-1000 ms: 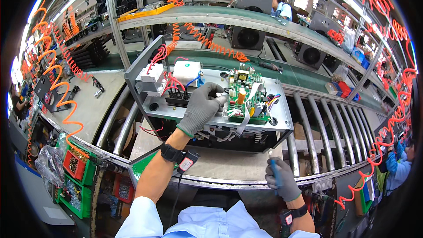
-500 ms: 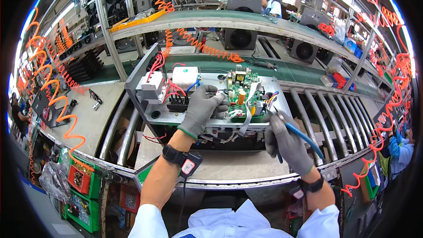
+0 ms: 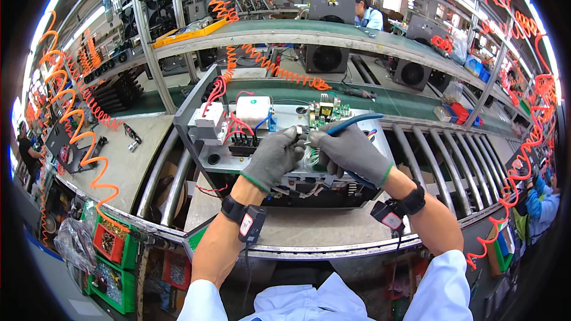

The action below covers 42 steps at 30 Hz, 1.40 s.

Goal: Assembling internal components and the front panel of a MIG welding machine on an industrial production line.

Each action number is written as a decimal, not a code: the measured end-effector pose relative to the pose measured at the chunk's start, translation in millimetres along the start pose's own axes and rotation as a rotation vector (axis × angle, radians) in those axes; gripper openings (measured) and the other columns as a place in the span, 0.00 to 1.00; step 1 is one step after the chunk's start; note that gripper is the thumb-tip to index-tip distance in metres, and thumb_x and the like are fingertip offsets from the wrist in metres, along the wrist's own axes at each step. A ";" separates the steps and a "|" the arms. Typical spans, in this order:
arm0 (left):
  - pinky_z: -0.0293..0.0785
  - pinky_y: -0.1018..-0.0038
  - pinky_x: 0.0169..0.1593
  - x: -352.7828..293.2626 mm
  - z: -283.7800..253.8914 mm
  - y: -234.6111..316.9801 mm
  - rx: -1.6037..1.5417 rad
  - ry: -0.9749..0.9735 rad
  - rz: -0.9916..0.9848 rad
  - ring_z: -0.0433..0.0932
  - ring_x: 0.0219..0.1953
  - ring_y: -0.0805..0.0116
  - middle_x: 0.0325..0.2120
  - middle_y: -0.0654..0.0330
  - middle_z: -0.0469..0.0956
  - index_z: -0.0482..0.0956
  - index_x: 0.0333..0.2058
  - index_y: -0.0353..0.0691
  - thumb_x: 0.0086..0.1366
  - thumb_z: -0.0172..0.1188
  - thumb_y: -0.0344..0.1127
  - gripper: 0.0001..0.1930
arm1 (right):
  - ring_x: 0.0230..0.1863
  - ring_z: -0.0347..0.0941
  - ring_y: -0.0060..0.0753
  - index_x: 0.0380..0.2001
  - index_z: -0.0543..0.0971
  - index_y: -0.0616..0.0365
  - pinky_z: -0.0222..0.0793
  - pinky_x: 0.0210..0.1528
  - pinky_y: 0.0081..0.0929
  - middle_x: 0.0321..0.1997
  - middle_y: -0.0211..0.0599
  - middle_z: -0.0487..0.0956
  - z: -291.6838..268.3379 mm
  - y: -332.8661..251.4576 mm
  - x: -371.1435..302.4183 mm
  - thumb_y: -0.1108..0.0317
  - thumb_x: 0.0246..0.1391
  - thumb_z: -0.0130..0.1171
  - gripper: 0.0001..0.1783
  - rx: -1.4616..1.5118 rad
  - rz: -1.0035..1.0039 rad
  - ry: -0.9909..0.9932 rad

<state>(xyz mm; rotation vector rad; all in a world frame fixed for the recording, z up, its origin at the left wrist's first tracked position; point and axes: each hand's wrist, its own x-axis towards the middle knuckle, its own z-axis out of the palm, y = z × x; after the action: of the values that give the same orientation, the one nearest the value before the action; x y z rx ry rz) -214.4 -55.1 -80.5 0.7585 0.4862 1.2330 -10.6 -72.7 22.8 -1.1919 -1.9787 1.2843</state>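
In front of me stands an open metal electrical unit (image 3: 229,163) carrying a green circuit board (image 3: 339,110). A white cylinder-like part (image 3: 253,107), a white switch block (image 3: 206,120) and a black terminal block (image 3: 241,144) with red wires sit on its left side. My left hand (image 3: 272,159), in a grey glove, pinches a small white connector (image 3: 299,130) beside the board. My gloved right hand (image 3: 357,153) is closed around blue-handled pliers (image 3: 357,120), one handle rising over the hand. The pliers' jaws are hidden by the fingers, close to the left fingertips.
Metal rollers (image 3: 428,166) run to the right, with more at the left. Parts bins (image 3: 110,241) stand at lower left. Orange coiled hoses (image 3: 89,160) hang on both sides. Behind are a green conveyor (image 3: 392,107) and a shelf (image 3: 285,37); a person (image 3: 369,15) sits beyond.
My right hand has moved left and up with the pliers, from the unit's right front to my left fingertips. The pliers' handle has swung upward. My left hand stays almost in place.
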 end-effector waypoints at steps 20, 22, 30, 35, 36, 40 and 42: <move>0.75 0.63 0.55 17.0 0.9 -13.2 -0.305 -0.051 0.051 0.76 0.45 0.62 0.47 0.49 0.74 0.70 0.52 0.31 0.77 0.43 0.36 0.15 | 0.19 0.76 0.33 0.29 0.81 0.66 0.68 0.23 0.32 0.18 0.42 0.78 30.0 12.6 34.3 0.57 0.61 0.56 0.20 -0.111 -0.119 0.220; 0.74 0.62 0.56 15.5 -0.4 -13.8 -0.287 -0.122 0.047 0.76 0.46 0.61 0.48 0.49 0.74 0.69 0.52 0.29 0.77 0.41 0.37 0.16 | 0.12 0.70 0.20 0.27 0.76 0.59 0.64 0.14 0.20 0.16 0.27 0.73 30.8 11.6 34.7 0.59 0.64 0.51 0.16 -0.109 -0.110 0.195; 0.72 0.59 0.60 16.2 -1.9 -13.4 -0.199 -0.150 0.062 0.76 0.53 0.56 0.53 0.43 0.73 0.68 0.56 0.27 0.77 0.39 0.40 0.21 | 0.21 0.77 0.34 0.31 0.81 0.66 0.70 0.27 0.32 0.19 0.42 0.79 35.5 5.2 34.5 0.58 0.62 0.54 0.19 -0.142 -0.099 0.261; 0.68 0.58 0.63 18.1 -0.2 -13.7 -0.265 -0.040 0.026 0.74 0.53 0.54 0.53 0.42 0.72 0.68 0.54 0.26 0.78 0.36 0.41 0.22 | 0.21 0.77 0.38 0.33 0.81 0.66 0.70 0.27 0.34 0.20 0.45 0.79 36.8 0.3 32.7 0.59 0.62 0.54 0.18 -0.179 -0.039 0.236; 0.68 0.58 0.63 16.9 -0.1 -13.4 -0.266 -0.040 0.022 0.74 0.53 0.54 0.53 0.42 0.72 0.68 0.54 0.26 0.78 0.36 0.41 0.22 | 0.21 0.77 0.38 0.33 0.81 0.66 0.70 0.27 0.34 0.20 0.45 0.79 38.1 -0.1 32.7 0.59 0.62 0.54 0.18 -0.191 -0.047 0.242; 0.71 0.63 0.60 2.2 5.9 -14.6 -0.384 -0.044 -0.003 0.76 0.50 0.57 0.48 0.45 0.74 0.70 0.51 0.28 0.78 0.37 0.40 0.20 | 0.22 0.76 0.45 0.30 0.80 0.65 0.69 0.26 0.35 0.20 0.48 0.78 49.3 3.5 29.0 0.61 0.62 0.54 0.16 -0.220 -0.193 0.252; 0.73 0.66 0.57 -12.4 13.0 -18.0 -0.403 -0.045 -0.002 0.77 0.47 0.58 0.45 0.47 0.76 0.71 0.49 0.29 0.78 0.37 0.40 0.19 | 0.22 0.76 0.48 0.29 0.79 0.64 0.69 0.26 0.36 0.20 0.49 0.77 59.6 8.7 22.2 0.62 0.62 0.54 0.15 -0.225 -0.209 0.267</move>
<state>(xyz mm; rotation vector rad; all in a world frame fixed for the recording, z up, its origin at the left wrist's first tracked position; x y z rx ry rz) -197.0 -72.8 -85.9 0.4404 0.1905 1.2577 -64.0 -79.8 -12.1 -1.1536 -2.0214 0.7720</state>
